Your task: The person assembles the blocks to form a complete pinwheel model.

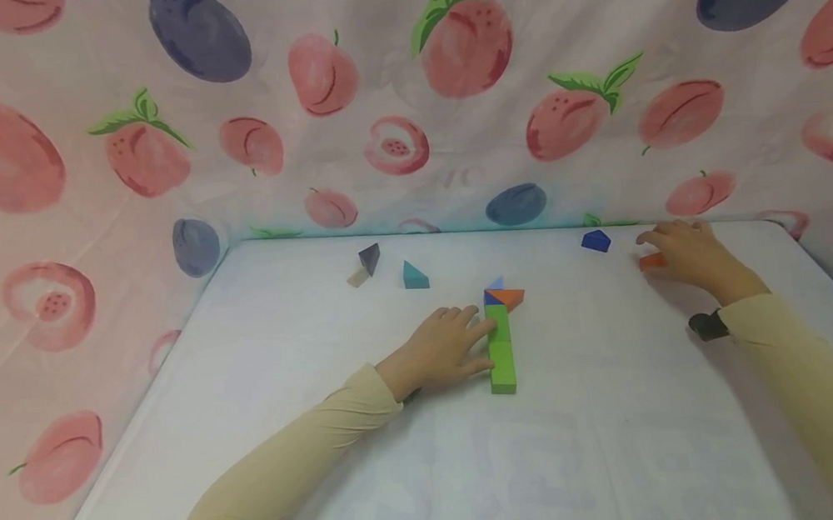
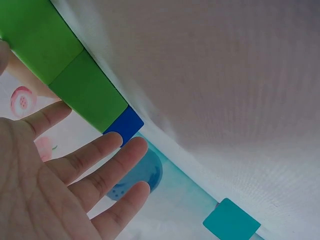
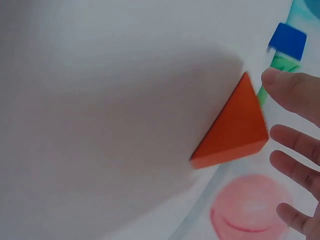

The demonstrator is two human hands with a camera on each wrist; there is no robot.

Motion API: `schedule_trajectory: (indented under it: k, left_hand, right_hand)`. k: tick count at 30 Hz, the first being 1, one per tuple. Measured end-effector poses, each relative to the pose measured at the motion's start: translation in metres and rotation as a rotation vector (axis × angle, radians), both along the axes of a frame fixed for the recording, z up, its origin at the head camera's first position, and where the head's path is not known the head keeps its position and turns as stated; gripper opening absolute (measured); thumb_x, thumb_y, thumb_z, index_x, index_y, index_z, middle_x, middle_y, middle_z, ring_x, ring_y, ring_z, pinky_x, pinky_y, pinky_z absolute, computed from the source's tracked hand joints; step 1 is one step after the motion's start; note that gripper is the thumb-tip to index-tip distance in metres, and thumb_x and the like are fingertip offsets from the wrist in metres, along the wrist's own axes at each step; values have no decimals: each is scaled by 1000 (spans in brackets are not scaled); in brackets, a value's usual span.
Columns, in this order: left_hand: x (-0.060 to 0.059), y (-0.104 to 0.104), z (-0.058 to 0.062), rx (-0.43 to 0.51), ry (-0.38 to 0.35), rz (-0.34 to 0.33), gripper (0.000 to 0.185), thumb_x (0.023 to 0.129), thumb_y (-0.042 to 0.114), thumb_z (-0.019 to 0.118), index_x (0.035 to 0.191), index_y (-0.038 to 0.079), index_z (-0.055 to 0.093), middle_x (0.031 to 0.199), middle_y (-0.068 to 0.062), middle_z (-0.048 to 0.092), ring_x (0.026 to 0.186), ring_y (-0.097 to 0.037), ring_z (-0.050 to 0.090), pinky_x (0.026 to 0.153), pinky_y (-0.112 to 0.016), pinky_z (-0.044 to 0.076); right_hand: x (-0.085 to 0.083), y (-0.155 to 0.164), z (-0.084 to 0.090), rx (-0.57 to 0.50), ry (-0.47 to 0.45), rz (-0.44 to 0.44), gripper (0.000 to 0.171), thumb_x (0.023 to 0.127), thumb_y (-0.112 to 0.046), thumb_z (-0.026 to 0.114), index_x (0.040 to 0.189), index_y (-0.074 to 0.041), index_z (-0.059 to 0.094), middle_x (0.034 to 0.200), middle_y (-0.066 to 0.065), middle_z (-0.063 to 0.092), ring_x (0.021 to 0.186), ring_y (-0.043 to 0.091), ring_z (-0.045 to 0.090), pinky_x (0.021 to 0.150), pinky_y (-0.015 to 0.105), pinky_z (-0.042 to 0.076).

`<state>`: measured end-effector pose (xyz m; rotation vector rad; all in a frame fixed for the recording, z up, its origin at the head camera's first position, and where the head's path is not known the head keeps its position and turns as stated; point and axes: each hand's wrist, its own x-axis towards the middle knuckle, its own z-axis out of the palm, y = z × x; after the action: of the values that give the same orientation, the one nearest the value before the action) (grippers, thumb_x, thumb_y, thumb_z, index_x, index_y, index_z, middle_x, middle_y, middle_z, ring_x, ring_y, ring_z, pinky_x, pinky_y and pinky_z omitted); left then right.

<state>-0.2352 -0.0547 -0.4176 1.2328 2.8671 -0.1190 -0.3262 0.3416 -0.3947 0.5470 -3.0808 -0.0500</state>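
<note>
Two green blocks (image 1: 500,349) lie end to end in a line on the white table (image 1: 378,481). A small blue triangle and an orange triangle (image 1: 508,295) sit at their far end. My left hand (image 1: 469,337) lies flat beside the green blocks, straight fingers (image 2: 107,162) against their left side. In the left wrist view the green blocks (image 2: 65,65) meet the blue piece (image 2: 125,125). My right hand (image 1: 675,248) hovers at the far right over a loose orange triangular block (image 1: 650,261). In the right wrist view its spread fingers (image 3: 295,92) are just beside that orange block (image 3: 234,127), not clasping it.
A blue block (image 1: 595,241) lies left of my right hand. A teal block (image 1: 414,275), a dark grey block (image 1: 369,258) and a beige block (image 1: 357,277) sit at the table's far left. Fruit-print cloth (image 1: 400,86) walls in the table.
</note>
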Motion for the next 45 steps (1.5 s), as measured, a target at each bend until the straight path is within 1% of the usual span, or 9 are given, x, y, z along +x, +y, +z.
schedule_trajectory:
  k: [7, 11, 15, 21, 26, 31, 37, 41, 45]
  left_hand:
    - [1, 0, 2, 0, 1, 0, 62, 92, 57, 44, 142, 21, 37, 139, -8, 48, 125, -23, 49, 108, -39, 39]
    - [1, -1, 2, 0, 4, -2, 62, 93, 57, 44, 142, 21, 37, 139, -8, 48, 125, -23, 49, 108, -39, 38]
    - [1, -1, 2, 4, 9, -6, 62, 93, 57, 44, 142, 21, 37, 139, -9, 49, 125, -23, 49, 107, -39, 39]
    - [-1, 0, 0, -1, 8, -9, 63, 93, 57, 43, 143, 21, 36, 140, -9, 48, 126, -23, 48, 108, -39, 38]
    - [0, 0, -1, 3, 5, -3, 63, 93, 57, 43, 143, 21, 36, 140, -9, 47, 125, -24, 49, 108, -39, 38]
    - [0, -1, -3, 5, 9, -5, 62, 92, 57, 44, 143, 21, 36, 139, -8, 48, 124, -23, 50, 107, -38, 39]
    - [1, -1, -2, 6, 28, -14, 62, 92, 58, 43, 142, 21, 36, 136, -7, 49, 119, -22, 52, 105, -38, 41]
    - [1, -1, -3, 7, 26, -14, 62, 92, 58, 44, 142, 21, 37, 135, -7, 49, 119, -22, 52, 105, -38, 41]
    - [0, -1, -3, 2, 18, -9, 62, 92, 58, 44, 142, 22, 36, 137, -7, 49, 121, -22, 51, 106, -38, 40]
  right_hand:
    - [-1, 14, -4, 47, -26, -14, 44, 76, -17, 76, 114, -2, 60, 105, 25, 62, 99, 45, 52, 84, 68, 35]
    - [-2, 16, -6, 56, -26, 3, 38, 75, -13, 76, 109, -2, 63, 98, 23, 66, 92, 41, 55, 78, 64, 38]
    - [-3, 12, -7, 41, -35, 30, 34, 75, -11, 75, 106, -3, 65, 96, 21, 67, 91, 39, 55, 76, 61, 38]
    - [-5, 3, -8, 30, -30, 97, 33, 74, -14, 77, 104, -5, 67, 94, 14, 69, 90, 35, 57, 77, 60, 40]
    - [-4, -3, -6, 55, -27, 112, 33, 73, -15, 78, 103, -5, 67, 96, 14, 68, 90, 33, 58, 77, 57, 41]
    - [-1, -4, -5, 74, -28, 93, 34, 77, -19, 73, 105, -1, 65, 97, 16, 67, 93, 35, 57, 79, 58, 39]
    - [-1, 0, -6, 88, 7, 72, 29, 78, -19, 65, 100, 1, 64, 92, 15, 63, 92, 36, 55, 82, 63, 36]
    - [-1, 1, -9, 73, 21, 67, 28, 78, -16, 66, 101, -1, 63, 95, 15, 63, 96, 37, 54, 88, 66, 33]
    - [2, -2, -8, 47, 51, 72, 28, 77, -17, 71, 99, -1, 64, 95, 15, 63, 98, 37, 53, 91, 66, 32]
